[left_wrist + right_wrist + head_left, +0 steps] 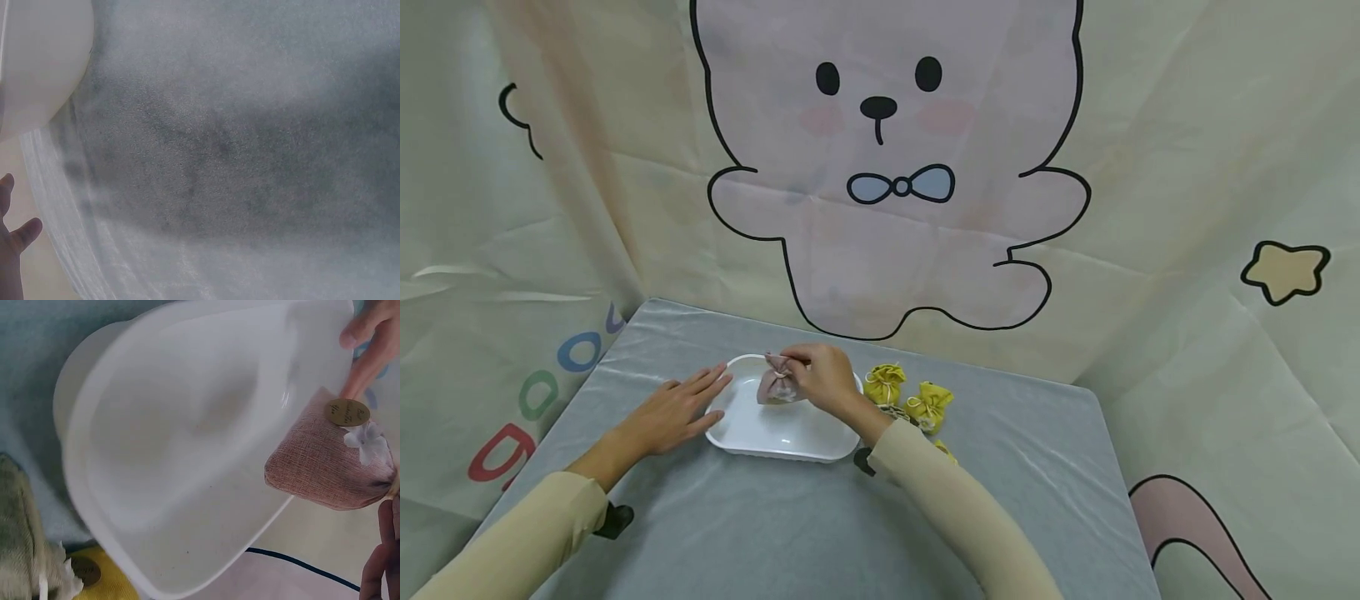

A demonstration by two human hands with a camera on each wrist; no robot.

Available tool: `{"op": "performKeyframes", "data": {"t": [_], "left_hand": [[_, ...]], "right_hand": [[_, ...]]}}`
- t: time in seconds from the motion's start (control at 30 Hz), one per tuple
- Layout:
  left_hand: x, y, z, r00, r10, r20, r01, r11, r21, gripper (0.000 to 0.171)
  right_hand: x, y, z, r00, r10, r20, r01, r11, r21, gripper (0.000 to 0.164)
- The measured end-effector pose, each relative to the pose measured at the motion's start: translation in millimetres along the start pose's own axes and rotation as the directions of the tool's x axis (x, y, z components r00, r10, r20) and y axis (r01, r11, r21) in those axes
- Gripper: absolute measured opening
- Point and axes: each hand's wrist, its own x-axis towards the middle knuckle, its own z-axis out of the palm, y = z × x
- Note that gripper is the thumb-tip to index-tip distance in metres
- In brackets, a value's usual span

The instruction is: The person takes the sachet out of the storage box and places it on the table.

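My right hand [827, 379] pinches the gathered neck of a pink cloth sachet [775, 387], holding it over a white oval-cornered tray [782, 437]. Up close in the right wrist view, the pink sachet [325, 465] carries a round tan label and a white flower; fingertips of the right hand [382, 562] show at its tied neck. At the tray's left rim lies my left hand [681, 410], its fingers extended. Only part of that hand [15, 244] appears in the left wrist view, near the tray's edge [47, 62].
Right of the tray sit yellow sachets [929, 407], one partly behind the right sleeve. A greyish-green sachet [15, 531] lies among them. Grey cloth [737, 533] covers the table, and a printed curtain [1150, 208] with a bear rises behind it.
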Motion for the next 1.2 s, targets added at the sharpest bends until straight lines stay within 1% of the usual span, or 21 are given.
{"op": "performKeyframes", "data": {"t": [0.13,0.37,0.57,0.73,0.9,1.03,1.2], "left_hand": [[0.3,0.5,-0.1,1.000,0.006,-0.008,-0.006,1.000,-0.001,0.070],[0.4,0.1,-2.4,1.000,0.019,-0.012,-0.019,1.000,-0.013,0.070],[-0.8,-1.7,-1.7,1.000,0.015,-0.010,-0.015,1.000,-0.016,0.070],[-2.1,-2.2,-1.6,1.000,0.020,-0.016,-0.020,1.000,-0.019,0.070],[-3.1,-1.7,-2.2,1.000,0.026,-0.018,-0.026,0.999,-0.032,0.069],[-4.3,-1.0,-2.9,0.999,0.035,-0.024,-0.036,0.999,-0.035,0.069],[-5.3,-1.4,-2.5,0.997,0.062,-0.048,-0.063,0.997,-0.033,0.067]], "right_hand": [[-5.3,0.7,-11.3,1.000,0.003,0.009,-0.003,1.000,0.020,0.019],[-14.2,2.4,-30.6,1.000,-0.019,-0.019,0.020,0.998,0.064,0.020],[-20.8,3.9,-44.1,0.996,-0.077,-0.055,0.080,0.994,0.072,0.018],[-26.1,4.2,-57.7,0.983,-0.142,-0.115,0.151,0.986,0.069,0.017],[-35.6,6.9,-73.1,0.974,-0.165,-0.153,0.177,0.982,0.068,0.016],[-46.2,15.3,-82.9,0.967,-0.182,-0.181,0.199,0.977,0.079,0.015],[-60.5,30.1,-93.3,0.950,-0.220,-0.223,0.246,0.964,0.096,0.014]]}}
